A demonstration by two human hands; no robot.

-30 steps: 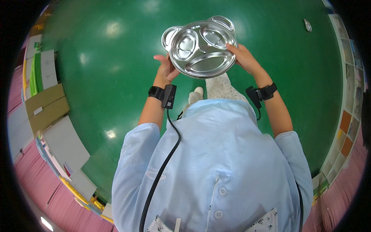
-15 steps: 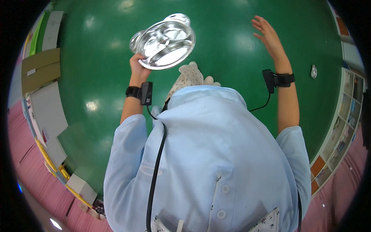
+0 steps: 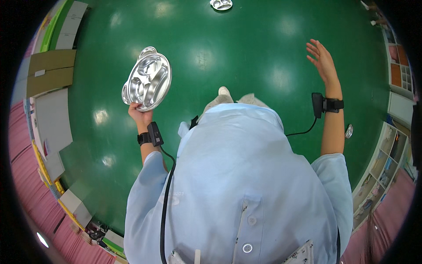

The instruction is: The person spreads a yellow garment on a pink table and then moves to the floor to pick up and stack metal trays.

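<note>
My left hand [image 3: 140,115] grips the lower rim of a shiny metal divided tray [image 3: 147,80], holding it up out to my left over the green floor [image 3: 246,57]. The tray has several compartments and small ear-like lobes on its top edge. My right hand [image 3: 322,59] is raised out to the right, fingers spread, holding nothing. Both wrists carry black strapped devices with a cable running to my pale blue coat [image 3: 237,189].
Another metal tray [image 3: 221,4] lies on the green floor far ahead. A small shiny object [image 3: 349,131] lies on the floor at the right. Flattened cardboard [image 3: 50,72] and boxes line the left edge. Shelving [image 3: 398,83] runs along the right.
My right hand let go of the tray and swung out to the right. My left hand carried the tray leftward and tilted it more upright. The view turned.
</note>
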